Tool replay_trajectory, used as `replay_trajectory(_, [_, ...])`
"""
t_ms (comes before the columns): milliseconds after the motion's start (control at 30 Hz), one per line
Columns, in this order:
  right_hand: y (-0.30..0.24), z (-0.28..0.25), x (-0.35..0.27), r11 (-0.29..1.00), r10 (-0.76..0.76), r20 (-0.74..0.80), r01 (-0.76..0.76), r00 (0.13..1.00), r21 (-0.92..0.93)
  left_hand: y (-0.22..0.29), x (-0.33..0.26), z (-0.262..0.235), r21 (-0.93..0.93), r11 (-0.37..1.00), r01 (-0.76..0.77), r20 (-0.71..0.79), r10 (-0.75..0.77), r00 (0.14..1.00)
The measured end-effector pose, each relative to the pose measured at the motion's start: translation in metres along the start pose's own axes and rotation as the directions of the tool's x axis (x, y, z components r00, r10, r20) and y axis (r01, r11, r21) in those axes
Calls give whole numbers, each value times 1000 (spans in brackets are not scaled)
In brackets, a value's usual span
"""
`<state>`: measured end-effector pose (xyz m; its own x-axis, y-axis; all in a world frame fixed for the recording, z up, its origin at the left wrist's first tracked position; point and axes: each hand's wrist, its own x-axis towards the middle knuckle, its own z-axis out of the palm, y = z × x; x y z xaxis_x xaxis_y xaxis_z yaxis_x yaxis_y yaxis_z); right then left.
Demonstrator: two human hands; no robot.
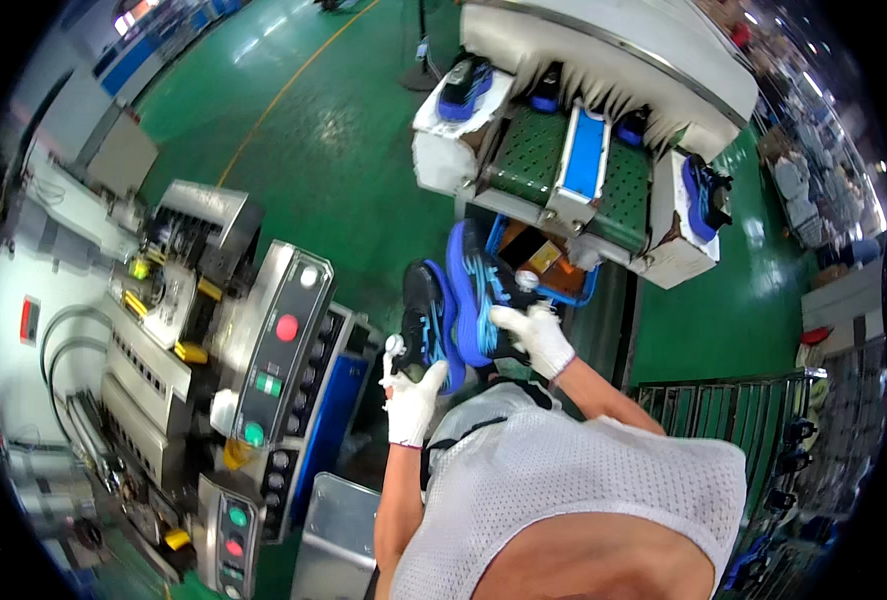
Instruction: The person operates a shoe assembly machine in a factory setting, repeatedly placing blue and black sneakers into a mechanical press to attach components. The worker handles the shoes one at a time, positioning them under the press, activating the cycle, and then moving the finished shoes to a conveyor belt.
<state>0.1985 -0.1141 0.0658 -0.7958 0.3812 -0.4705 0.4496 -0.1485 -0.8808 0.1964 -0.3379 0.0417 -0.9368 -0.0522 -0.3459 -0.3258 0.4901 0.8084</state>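
The left hand (410,398), in a white glove, is closed around the heel end of a black and blue sports shoe (425,325), held upright in front of the chest with its sole edge turned toward the other shoe. The right hand (535,335), gloved the same way, grips a second shoe (475,290), bluer and with light streaks on its side, fingers wrapped over its upper; the two shoes stand side by side and touch, or nearly so, along their length. Both are held in the air above the green floor (333,150), not resting on anything. To the person's left stands a grey machine with a control panel (281,345) bearing a red button and green ones below it. Ahead lies a conveyor with a green belt (528,155), with more blue shoes near its hood (613,50) and on white stands beside it, and a blue crate (553,268) just under its near end. Each shoe hangs from a one-handed hold, so a loose grip at the heel could probably let the left one tip and drop to the floor. Swinging the pair toward the machine could also knock a button on the panel, which sits close by the left elbow.
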Motion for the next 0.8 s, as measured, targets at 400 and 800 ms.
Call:
replay_trajectory(400, [-89,-234,209,711,-483,-615,-130,623,-691,260,255,251,130,740,-660,160,642,750])
replay_trajectory(800, [-127,-101,209,552,-834,-250,765,493,-332,129,181,163,119,787,-605,186,581,793])
